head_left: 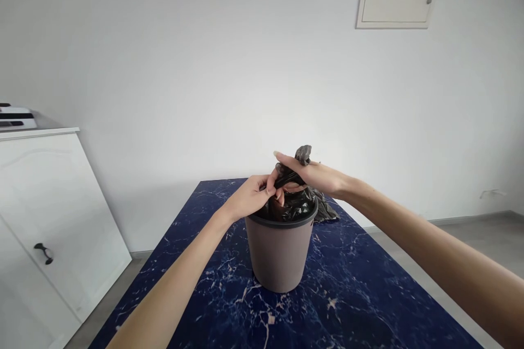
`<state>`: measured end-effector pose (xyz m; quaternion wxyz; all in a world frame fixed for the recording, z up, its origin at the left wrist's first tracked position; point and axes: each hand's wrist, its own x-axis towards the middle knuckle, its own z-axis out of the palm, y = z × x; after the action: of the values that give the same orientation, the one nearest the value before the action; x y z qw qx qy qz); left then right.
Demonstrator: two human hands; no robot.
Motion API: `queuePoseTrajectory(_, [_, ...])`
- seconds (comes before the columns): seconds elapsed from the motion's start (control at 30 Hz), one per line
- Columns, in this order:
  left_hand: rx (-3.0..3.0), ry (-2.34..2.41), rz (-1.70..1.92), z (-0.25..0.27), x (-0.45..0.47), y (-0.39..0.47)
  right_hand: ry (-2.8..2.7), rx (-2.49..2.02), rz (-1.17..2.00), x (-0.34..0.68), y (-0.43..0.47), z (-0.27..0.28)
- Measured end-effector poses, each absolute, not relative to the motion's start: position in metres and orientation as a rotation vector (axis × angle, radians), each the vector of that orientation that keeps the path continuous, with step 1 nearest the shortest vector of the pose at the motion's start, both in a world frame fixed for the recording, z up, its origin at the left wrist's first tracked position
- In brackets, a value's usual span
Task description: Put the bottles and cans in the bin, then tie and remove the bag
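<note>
A black plastic bag (295, 208) lies inside a taupe trash bin (280, 256) with a dark rim. The bag's gathered top rises above the bin between my hands. My left hand (254, 194) pinches the twisted plastic at the left, its fingertips closed on it. From the right, my right hand (317, 174) grips the gathered neck, and a crumpled end sticks up past its thumb. Some fingers are hidden behind the plastic. The bin stands upright.
The bin stands on a table with a blue marbled top (339, 283). Behind it, more black plastic (326, 211) lies on the table. A white cabinet (61, 191) stands left, with a white device (17, 118) on top. A wall panel (396, 0) hangs upper right.
</note>
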<state>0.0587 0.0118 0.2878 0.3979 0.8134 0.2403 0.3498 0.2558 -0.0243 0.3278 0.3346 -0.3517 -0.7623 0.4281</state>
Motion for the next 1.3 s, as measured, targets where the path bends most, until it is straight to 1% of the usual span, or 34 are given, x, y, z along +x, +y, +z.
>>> queuePoseTrajectory(0.17, [1.889, 0.589, 1.033, 0.284, 0.057, 0.022, -2.133, -0.757, 0.929, 0.267, -0.026, 0.326])
queuePoseTrajectory(0.23, [1.795, 0.562, 1.102, 0.281, 0.057, 0.026, -2.107, -0.778, 0.894, 0.272, -0.023, 0.321])
queuePoseTrajectory(0.3, [1.714, 0.526, 1.152, 0.280, 0.057, 0.027, -1.998, -0.817, 0.939, 0.275, -0.020, 0.315])
queuePoseTrajectory(0.4, [1.627, 0.468, 1.190, 0.281, 0.059, 0.026, -1.846, -0.760, 1.045, 0.274, -0.015, 0.306])
queuePoseTrajectory(0.5, [1.574, 0.431, 1.186, 0.283, 0.060, 0.023, -1.720, -0.720, 1.039, 0.271, -0.012, 0.303])
queuePoseTrajectory(0.57, [1.565, 0.437, 1.168, 0.285, 0.060, 0.021, -1.724, -0.804, 0.877, 0.269, -0.011, 0.306])
queuePoseTrajectory(0.67, [1.601, 0.487, 1.155, 0.285, 0.060, 0.017, -1.764, -1.054, 0.453, 0.266, -0.013, 0.313])
queuePoseTrajectory(0.73, [1.648, 0.527, 1.175, 0.285, 0.062, 0.014, -1.767, -1.173, 0.323, 0.264, -0.014, 0.318])
queuePoseTrajectory(0.83, [1.783, 0.660, 1.238, 0.286, 0.067, 0.008, -1.725, -1.150, 0.409, 0.260, -0.015, 0.324])
queuePoseTrajectory(0.9, [1.869, 0.744, 1.255, 0.287, 0.072, 0.006, -1.628, -1.001, 0.620, 0.256, -0.016, 0.326])
queuePoseTrajectory(1.0, [1.890, 0.779, 1.273, 0.286, 0.080, 0.006, -1.495, -0.724, 1.040, 0.250, -0.019, 0.330])
queuePoseTrajectory(1.07, [1.874, 0.799, 1.291, 0.286, 0.083, 0.008, -1.461, -0.639, 1.165, 0.246, -0.023, 0.332])
queuePoseTrajectory(1.13, [1.845, 0.833, 1.317, 0.285, 0.085, 0.011, -1.463, -0.658, 1.157, 0.242, -0.028, 0.335])
queuePoseTrajectory(1.3, [1.809, 0.853, 1.395, 0.285, 0.085, 0.015, -1.584, -0.785, 0.924, 0.237, -0.035, 0.340])
